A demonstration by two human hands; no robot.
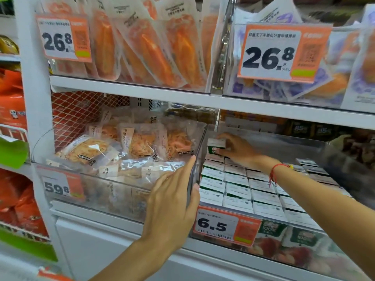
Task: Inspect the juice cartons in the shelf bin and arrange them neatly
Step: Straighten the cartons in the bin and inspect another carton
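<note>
Reaching into the rear left corner of the clear shelf bin [261,217], the person's right hand [233,148] has its fingers and thumb curled round a single juice carton [216,146], which stands raised above the packed rows of juice cartons [251,191] lying top-up beneath it. The left hand [172,201] lies against the transparent divider wall [195,175] between this bin and the neighbouring bin of bagged snacks [125,147]; its fingers are nearly straight along the wall with the thumb on the carton side, so it steadies the divider rather than clamping anything firmly. The held carton is judged small, light and box-stiff, with flat laminated faces that may be somewhat slick; firm pressure on the broad faces could dent it, so hold is best taken across two opposite side faces near the upper edges. The remaining rows appear mostly square and tight, though the right end is partly hidden by a blurred dark object [349,169] and cannot be assessed. An orange price label [226,227] marked 6.5 hangs on the bin front. Work is judged under way, the lifted carton not yet seated in line
</note>
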